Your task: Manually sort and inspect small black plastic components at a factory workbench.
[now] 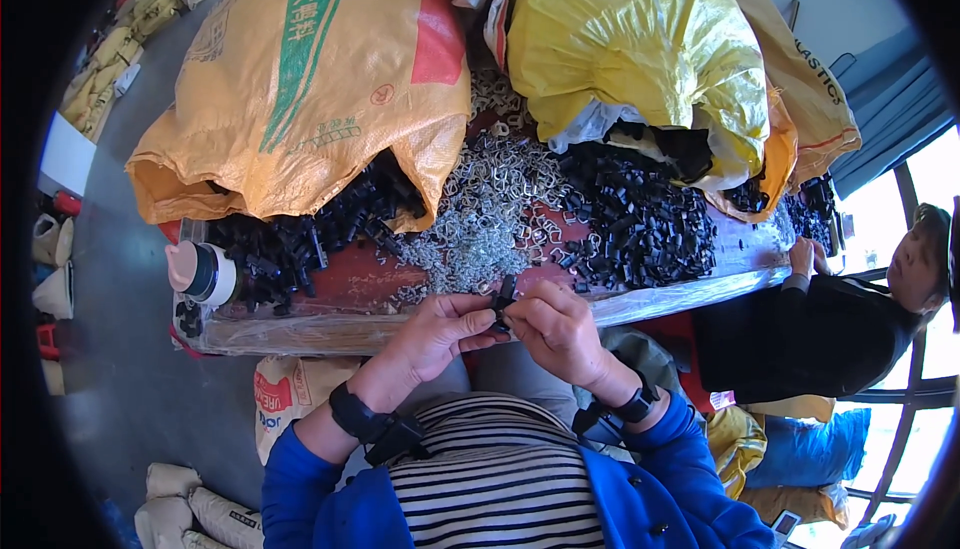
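Just over the table's near edge, my left hand (445,337) pinches a small black plastic part (503,294) between thumb and fingers. One narrow end of it sticks up above the fingertips. My right hand (556,329) is closed, its thumb and forefinger pressed together against the part's right side. Whatever sits between those right fingertips is too small and covered to make out. Beyond my hands lies a heap of small silvery metal pieces (485,214). Black plastic parts are piled to its right (645,234) and to its left (290,254).
An orange woven sack (340,79) and a yellow sack (640,39) lie on the reddish table (350,284), spilling black parts. A pink-lidded bottle (200,274) stands at the left corner. At the right, another person (800,334) in black has a hand on the table.
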`<action>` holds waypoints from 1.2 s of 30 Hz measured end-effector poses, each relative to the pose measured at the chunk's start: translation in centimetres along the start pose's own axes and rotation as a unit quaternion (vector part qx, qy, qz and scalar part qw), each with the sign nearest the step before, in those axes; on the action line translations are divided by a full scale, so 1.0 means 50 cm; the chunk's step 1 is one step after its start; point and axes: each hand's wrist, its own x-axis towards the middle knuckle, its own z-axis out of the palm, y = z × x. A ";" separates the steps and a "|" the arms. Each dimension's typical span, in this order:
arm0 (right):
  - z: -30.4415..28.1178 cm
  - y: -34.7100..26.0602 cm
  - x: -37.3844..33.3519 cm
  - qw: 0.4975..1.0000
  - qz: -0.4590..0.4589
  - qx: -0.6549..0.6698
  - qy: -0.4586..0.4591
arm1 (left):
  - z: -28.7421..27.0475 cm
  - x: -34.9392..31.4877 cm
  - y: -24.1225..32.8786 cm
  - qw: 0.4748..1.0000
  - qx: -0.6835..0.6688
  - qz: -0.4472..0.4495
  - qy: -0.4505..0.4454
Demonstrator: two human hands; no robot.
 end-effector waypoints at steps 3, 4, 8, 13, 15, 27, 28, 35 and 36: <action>0.004 -0.015 -0.012 0.999 0.034 0.001 0.009 | 0.004 -0.005 -0.003 1.000 0.024 0.008 0.002; 0.005 -0.018 -0.015 0.998 0.054 0.007 0.020 | 0.005 -0.005 -0.003 1.000 0.025 0.009 0.001; 0.014 -0.021 -0.015 0.995 0.089 0.017 0.044 | 0.007 -0.006 0.001 0.999 0.025 0.026 0.018; 0.027 -0.014 -0.008 0.995 0.086 0.014 0.038 | -0.005 -0.003 0.001 0.999 0.016 0.025 0.025; 0.031 -0.011 -0.005 0.995 0.090 0.015 0.032 | -0.010 -0.001 0.001 0.999 0.025 0.021 0.034; 0.031 -0.007 -0.007 0.997 -0.034 -0.068 0.020 | -0.002 -0.003 -0.004 0.998 0.040 0.033 0.042; 0.028 -0.008 -0.009 1.000 0.022 -0.018 0.002 | 0.001 -0.005 -0.004 0.998 0.042 0.034 0.041; 0.046 0.027 -0.024 0.837 0.300 0.457 0.021 | 0.013 -0.012 -0.008 0.992 0.096 0.071 0.051; 0.048 0.031 -0.022 0.827 0.306 0.472 0.004 | 0.011 -0.012 -0.007 0.991 0.096 0.072 0.050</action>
